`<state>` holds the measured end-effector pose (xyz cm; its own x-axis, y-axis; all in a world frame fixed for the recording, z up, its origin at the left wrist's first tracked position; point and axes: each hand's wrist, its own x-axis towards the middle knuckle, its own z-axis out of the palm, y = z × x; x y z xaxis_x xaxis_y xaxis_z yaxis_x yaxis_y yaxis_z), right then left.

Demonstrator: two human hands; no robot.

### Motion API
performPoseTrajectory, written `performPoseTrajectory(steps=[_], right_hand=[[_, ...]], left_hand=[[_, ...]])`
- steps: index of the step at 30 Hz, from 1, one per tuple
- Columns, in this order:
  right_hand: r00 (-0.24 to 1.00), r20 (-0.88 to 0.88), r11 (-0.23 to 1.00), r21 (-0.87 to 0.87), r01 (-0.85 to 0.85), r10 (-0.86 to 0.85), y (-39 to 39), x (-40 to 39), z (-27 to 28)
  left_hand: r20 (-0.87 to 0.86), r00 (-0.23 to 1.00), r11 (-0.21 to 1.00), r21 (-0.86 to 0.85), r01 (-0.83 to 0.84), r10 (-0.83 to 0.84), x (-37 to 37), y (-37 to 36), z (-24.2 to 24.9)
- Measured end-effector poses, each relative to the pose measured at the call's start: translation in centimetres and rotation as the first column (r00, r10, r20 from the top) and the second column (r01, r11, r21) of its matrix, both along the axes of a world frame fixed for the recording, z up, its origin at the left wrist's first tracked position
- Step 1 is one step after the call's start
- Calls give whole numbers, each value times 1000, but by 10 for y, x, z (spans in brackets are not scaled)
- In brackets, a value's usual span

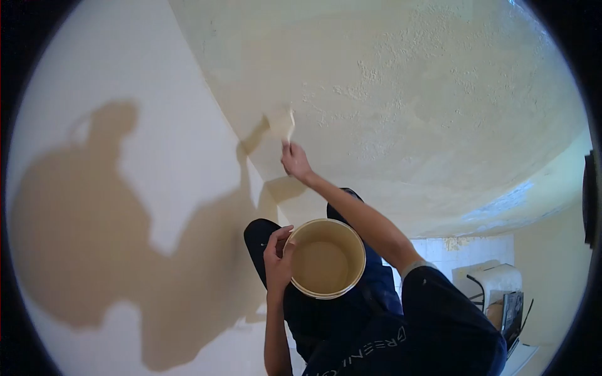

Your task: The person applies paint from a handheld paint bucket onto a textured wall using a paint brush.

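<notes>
My right hand (296, 161) is wrapped round the handle of a wide pale brush (281, 123), whose head is against or very near the beige wall (251, 56), close to the corner. My left hand (279, 258) grips the left rim of a round bucket (323, 263), with fingers over the edge. The bucket rests on or just above my dark-clothed lap, between the knees. Inside it is a beige liquid. Rough, flaking patches mark the wall to the right of the brush.
A smooth white wall (157, 75) on the left carries a large shadow. At the lower right stand a white chair or stool (498, 279) and a dark boxy object (512, 311), beyond light floor tiles (439, 257). A dark object (589, 200) is at the far right edge.
</notes>
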<state>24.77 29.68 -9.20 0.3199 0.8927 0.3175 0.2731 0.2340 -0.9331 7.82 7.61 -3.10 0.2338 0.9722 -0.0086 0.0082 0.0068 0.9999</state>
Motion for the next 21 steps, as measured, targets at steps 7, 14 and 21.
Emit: performPoseTrajectory(steps=[7,14,21], right_hand=[[717,-643,892,-113,-437,269,-17,2,75],[987,-143,919,394,-8,70,4,0,257],[998,62,992,122,19,-26,-3,36,33]], left_hand=[[20,1000,1000,9,12,-12,1,-7,-2],[-48,999,1000,-1,18,-18,4,-2,3],[-24,1000,1000,-4,-8,8,-1,1,-3]])
